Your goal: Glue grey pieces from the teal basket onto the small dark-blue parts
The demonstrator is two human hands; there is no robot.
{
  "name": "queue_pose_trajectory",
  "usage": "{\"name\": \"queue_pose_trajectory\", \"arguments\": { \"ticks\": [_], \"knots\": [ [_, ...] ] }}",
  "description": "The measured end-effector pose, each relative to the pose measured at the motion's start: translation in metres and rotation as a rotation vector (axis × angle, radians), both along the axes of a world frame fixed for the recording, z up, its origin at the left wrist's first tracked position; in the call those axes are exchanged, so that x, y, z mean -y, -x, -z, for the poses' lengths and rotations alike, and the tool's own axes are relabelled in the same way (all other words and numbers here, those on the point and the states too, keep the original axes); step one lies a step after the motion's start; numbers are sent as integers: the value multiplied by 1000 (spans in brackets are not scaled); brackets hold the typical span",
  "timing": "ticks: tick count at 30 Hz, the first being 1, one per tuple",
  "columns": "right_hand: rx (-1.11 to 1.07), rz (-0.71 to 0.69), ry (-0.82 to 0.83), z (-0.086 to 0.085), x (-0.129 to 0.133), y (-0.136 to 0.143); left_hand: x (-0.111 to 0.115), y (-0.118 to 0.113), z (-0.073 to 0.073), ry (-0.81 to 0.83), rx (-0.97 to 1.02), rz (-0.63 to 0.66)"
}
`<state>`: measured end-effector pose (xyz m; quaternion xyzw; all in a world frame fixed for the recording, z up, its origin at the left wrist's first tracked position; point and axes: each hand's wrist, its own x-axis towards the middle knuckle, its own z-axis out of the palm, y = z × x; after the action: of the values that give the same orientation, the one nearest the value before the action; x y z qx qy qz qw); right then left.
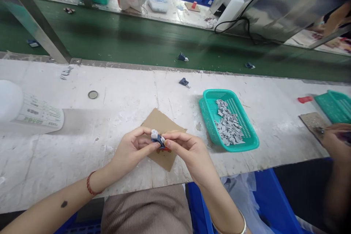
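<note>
My left hand (137, 143) pinches a small dark blue and white plastic part (155, 136) between thumb and fingers. From the other side my right hand (189, 150) is closed at the same part, its thumb and fingertips pressing a small pale piece (162, 139) against it. Beneath both hands lies a square of brown cardboard (161, 119), with something red on it mostly hidden by the fingers. To the right stands a green plastic basket (207, 117) holding many small grey-white pieces (229, 124). A similar dark blue part (184, 81) rests on the table beyond the cardboard.
Behind the white table (123, 91) runs a green conveyor belt (123, 40) carrying several dark blue parts. A large white bottle (35, 111) lies at left, near a bottle cap (93, 94). At right, a co-worker's hand (336, 140) is beside another green basket (333, 106).
</note>
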<state>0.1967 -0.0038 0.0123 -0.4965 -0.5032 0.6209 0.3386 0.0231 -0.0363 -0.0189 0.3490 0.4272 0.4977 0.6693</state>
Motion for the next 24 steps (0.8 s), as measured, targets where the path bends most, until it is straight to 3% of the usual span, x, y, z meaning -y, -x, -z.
{"name": "queue_pose_trajectory", "arguments": {
  "ticks": [8,14,17,20,24],
  "knots": [
    [90,-8,-161,-5,3,3,3,0,3,-19,-62,-30],
    [-124,-22,139,2,-2,1,-2,2,-2,-52,-94,-4],
    [-176,32,182,4,-3,3,-4,1,-4,-27,-46,53],
    [-187,91,81,8,1,8,-5,-2,-4,-4,-42,69],
    [-194,153,-157,15,6,15,-8,-8,-2,42,-88,0]
  ]
}}
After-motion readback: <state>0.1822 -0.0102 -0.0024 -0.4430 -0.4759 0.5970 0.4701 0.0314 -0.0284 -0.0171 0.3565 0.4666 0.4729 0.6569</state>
